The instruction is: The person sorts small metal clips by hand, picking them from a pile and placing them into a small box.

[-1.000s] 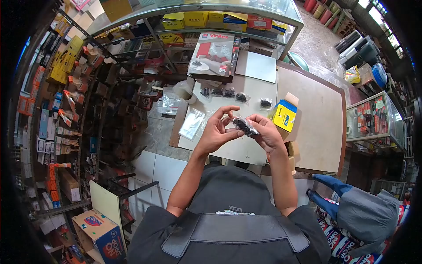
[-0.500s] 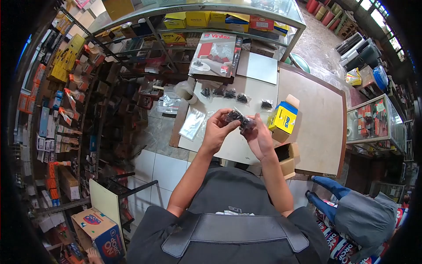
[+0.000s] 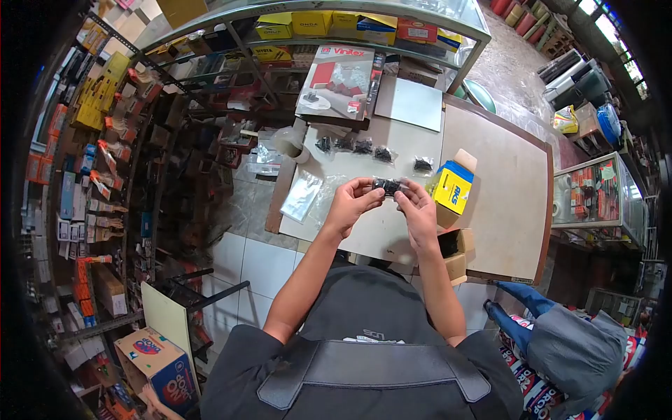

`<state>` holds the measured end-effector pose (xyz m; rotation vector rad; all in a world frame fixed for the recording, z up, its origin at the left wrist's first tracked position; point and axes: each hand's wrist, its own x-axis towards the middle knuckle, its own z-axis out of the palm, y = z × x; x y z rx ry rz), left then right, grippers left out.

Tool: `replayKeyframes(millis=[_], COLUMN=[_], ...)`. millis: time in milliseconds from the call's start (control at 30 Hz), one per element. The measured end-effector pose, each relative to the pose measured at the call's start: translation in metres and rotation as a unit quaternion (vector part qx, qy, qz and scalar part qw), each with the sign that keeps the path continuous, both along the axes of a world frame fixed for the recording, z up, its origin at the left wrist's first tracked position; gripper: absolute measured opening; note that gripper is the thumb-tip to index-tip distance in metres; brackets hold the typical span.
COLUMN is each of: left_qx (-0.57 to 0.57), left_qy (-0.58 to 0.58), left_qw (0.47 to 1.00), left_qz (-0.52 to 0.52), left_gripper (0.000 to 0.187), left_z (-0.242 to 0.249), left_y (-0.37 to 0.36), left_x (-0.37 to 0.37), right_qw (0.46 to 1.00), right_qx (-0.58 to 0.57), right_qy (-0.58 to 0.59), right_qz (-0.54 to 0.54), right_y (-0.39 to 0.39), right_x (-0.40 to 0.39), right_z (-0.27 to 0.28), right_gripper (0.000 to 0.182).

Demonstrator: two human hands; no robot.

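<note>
- Datum: clock directions are read in the head view, centred on the held packet, with 12 pointing away from the wearer.
- Held packet (image 3: pixel 387 187): small, clear plastic with dark contents; located between the two hands, in front of the wearer, over the pale worktop (image 3: pixel 500 189). Contact with the worktop cannot be determined.
- Left hand (image 3: pixel 355 204): thumb and fingers closed on the packet's 9 o'clock end.
- Right hand (image 3: pixel 418 212): thumb and fingers pinching its 3 o'clock end.
- At 11 o'clock: a row of four similar packets (image 3: pixel 362 146) on the worktop; well beyond, a "Vinilex" item (image 3: pixel 337 84) with a printed cover.
- At 2 o'clock: one separate packet (image 3: pixel 423 164).
- At 3 o'clock: yellow-and-blue box (image 3: pixel 455 192), flap raised, near the right hand.
- Between 4 and 5 o'clock: open brown carton (image 3: pixel 456 264), dark inside.
- At 9 o'clock: flat clear bags (image 3: pixel 302 196).
- Slightly past 12 o'clock: pale panel (image 3: pixel 408 103), lying flat.
- Farther out at 4 o'clock: another person (image 3: pixel 574 343), partly visible.
</note>
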<state>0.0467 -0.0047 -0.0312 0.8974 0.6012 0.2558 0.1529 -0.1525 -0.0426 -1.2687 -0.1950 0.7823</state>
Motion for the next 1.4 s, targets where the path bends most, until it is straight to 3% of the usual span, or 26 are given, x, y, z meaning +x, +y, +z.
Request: replayKeyframes(millis=[167,333,400,433,500,533,767,833,933,1067,1167,1233,1333,1400], left_qx=[0.046,0.113,0.231,0.23,0.379,0.402,0.471,0.476,0.521,0.587,0.597,0.614,0.637,0.644], left_qy=[0.044,0.102,0.175,0.176,0.199,0.195,0.205,0.203,0.206,0.216,0.214,0.203,0.194,0.195], left_qw=[0.997,0.986,0.956,0.956,0.901,0.892,0.854,0.852,0.825,0.774,0.767,0.754,0.733,0.725], left_qz=[-0.033,-0.066,-0.053,-0.055,-0.065,-0.067,-0.085,-0.074,-0.075,-0.101,-0.097,-0.115,-0.139,-0.146], left_gripper=[0.029,0.031,0.029,0.029,0.032,0.03,0.027,0.026,0.024,0.025,0.024,0.023,0.02,0.019], left_z=[-0.046,-0.1,-0.112,-0.117,-0.126,-0.131,-0.156,-0.157,-0.162,-0.162,-0.143,-0.145,-0.143,-0.143], left_y=[0.002,0.013,0.019,0.023,0.03,0.033,0.038,0.034,0.034,0.026,0.018,0.015,0.014,0.012], left_x=[0.034,0.079,0.097,0.106,0.12,0.127,0.164,0.168,0.169,0.165,0.16,0.157,0.153,0.153], right_qw=[0.994,0.978,0.968,0.968,0.937,0.937,0.919,0.955,0.973,0.963,0.961,0.951,0.921,0.921], right_qx=[-0.084,-0.142,-0.173,-0.175,-0.244,-0.247,-0.31,-0.218,-0.182,-0.231,-0.269,-0.257,-0.289,-0.302], right_qy=[-0.042,-0.114,-0.134,-0.134,-0.225,-0.224,-0.23,-0.167,-0.102,-0.115,-0.062,-0.174,-0.26,-0.245], right_qz=[-0.063,-0.104,-0.118,-0.12,-0.105,-0.105,-0.082,-0.113,-0.098,-0.083,-0.021,-0.002,0.017,0.03], right_y=[0.0,0.014,0.024,0.029,0.035,0.038,0.041,0.042,0.033,0.028,0.027,0.026,0.028,0.025], right_x=[0.022,0.051,0.06,0.066,0.075,0.079,0.099,0.101,0.101,0.098,0.096,0.097,0.095,0.096], right_z=[-0.034,-0.109,-0.12,-0.122,-0.126,-0.127,-0.156,-0.169,-0.164,-0.152,-0.143,-0.188,-0.185,-0.17], right_gripper=[0.038,0.028,0.024,0.024,0.029,0.029,0.042,0.047,0.051,0.052,0.053,0.055,0.057,0.058])
